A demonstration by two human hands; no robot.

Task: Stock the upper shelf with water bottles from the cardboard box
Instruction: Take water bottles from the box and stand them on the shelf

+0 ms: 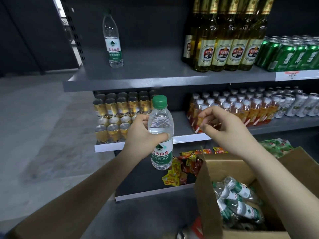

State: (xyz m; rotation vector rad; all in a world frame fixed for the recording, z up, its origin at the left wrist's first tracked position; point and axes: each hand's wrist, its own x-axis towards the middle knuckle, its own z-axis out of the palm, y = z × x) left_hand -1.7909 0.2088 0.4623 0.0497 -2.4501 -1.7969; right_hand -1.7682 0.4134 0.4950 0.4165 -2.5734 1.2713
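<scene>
Nearest us, the cardboard box [212, 200] sits open at lower right, several water bottles [240, 202] lying loose inside. Our left hand [143, 133] has its grip wrapped round an upright bottle [160, 133], held in front of the middle shelf. Our right hand [222, 123] hangs beside it, fingers loosely curled, holding nothing. We judge this the carry step: next, we lift the bottle to the upper shelf [155, 73] beside the lone bottle [112, 40] standing there.
</scene>
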